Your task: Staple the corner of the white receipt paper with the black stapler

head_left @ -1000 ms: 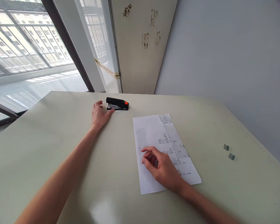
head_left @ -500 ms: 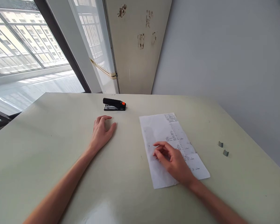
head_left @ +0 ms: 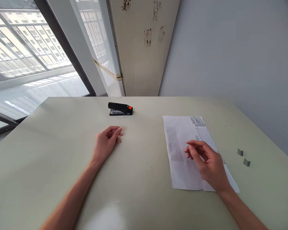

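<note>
A black stapler [head_left: 120, 109] with an orange tip lies near the far edge of the pale green table [head_left: 50, 153]. My left hand [head_left: 106, 143] rests on the table a short way in front of it, fingers loosely curled, holding nothing. A white printed sheet of paper [head_left: 182, 140] lies flat on the right. My right hand [head_left: 207, 163] rests on top of the paper, fingers bent and apart, pressing on the sheet without gripping it.
Two small grey staple strips [head_left: 240, 152] [head_left: 246, 162] lie on the table right of the paper. Behind the table stand a stained cream cabinet [head_left: 144, 48], a grey wall [head_left: 230, 57] and a large window [head_left: 26, 54] on the left.
My left hand has pulled back from the stapler toward me and curled its fingers. My right hand has slid the paper to the right across the table.
</note>
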`<state>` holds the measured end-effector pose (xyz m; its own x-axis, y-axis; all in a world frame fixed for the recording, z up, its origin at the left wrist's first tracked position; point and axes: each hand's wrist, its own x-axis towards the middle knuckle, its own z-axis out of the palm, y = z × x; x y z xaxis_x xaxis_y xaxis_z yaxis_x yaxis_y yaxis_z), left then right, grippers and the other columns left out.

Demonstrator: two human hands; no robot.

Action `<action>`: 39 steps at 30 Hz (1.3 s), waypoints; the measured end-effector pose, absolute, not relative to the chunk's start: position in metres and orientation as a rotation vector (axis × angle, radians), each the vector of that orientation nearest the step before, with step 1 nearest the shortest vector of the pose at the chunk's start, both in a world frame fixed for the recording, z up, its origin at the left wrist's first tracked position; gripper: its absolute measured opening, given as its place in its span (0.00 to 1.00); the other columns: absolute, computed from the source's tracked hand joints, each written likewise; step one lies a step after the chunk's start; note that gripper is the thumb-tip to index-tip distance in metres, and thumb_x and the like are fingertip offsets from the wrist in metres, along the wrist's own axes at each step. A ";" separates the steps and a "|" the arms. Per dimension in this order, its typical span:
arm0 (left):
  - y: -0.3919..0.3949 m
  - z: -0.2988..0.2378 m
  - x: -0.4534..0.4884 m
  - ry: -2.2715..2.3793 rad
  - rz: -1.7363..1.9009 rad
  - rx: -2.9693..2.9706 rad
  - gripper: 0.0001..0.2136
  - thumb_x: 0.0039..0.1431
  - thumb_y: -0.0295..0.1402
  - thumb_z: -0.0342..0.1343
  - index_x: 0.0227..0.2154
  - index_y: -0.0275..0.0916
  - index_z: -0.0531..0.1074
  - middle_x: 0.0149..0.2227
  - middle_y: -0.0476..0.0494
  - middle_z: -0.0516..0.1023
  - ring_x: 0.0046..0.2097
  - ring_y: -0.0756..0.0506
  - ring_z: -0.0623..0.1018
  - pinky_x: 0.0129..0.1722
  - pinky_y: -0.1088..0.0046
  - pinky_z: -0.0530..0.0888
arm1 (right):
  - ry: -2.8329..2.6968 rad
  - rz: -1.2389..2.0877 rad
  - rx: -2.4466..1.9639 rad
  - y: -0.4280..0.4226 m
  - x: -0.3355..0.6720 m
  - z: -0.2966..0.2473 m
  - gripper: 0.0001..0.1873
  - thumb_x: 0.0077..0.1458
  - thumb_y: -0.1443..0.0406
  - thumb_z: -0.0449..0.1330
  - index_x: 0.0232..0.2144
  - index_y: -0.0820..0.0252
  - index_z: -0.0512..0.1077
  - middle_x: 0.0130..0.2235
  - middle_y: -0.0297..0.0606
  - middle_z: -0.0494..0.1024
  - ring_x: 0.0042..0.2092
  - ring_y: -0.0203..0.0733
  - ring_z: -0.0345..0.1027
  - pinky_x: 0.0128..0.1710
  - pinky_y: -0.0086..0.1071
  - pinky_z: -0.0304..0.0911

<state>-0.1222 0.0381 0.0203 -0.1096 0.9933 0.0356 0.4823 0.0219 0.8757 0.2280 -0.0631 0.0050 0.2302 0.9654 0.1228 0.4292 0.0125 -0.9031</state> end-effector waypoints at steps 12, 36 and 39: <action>0.047 0.022 -0.124 1.703 0.888 1.629 0.18 0.65 0.53 0.56 0.37 0.43 0.78 0.25 0.50 0.78 0.27 0.47 0.74 0.33 0.71 0.72 | -1.298 -0.213 -1.964 -0.043 0.315 -0.012 0.16 0.62 0.56 0.57 0.48 0.57 0.74 0.51 0.50 0.78 0.51 0.55 0.73 0.49 0.50 0.68; 0.045 0.030 -0.117 1.740 0.879 1.722 0.17 0.62 0.51 0.57 0.39 0.42 0.79 0.30 0.48 0.82 0.28 0.47 0.76 0.35 0.71 0.75 | -1.568 0.351 -1.608 -0.085 0.285 -0.013 0.19 0.70 0.59 0.56 0.60 0.49 0.68 0.63 0.41 0.75 0.60 0.47 0.76 0.64 0.49 0.68; 0.045 0.032 -0.115 1.743 0.866 1.746 0.17 0.62 0.51 0.57 0.39 0.42 0.79 0.30 0.48 0.82 0.29 0.47 0.76 0.36 0.71 0.74 | -1.566 0.380 -1.603 -0.087 0.286 -0.015 0.19 0.70 0.59 0.56 0.61 0.50 0.68 0.62 0.41 0.77 0.61 0.47 0.75 0.65 0.49 0.68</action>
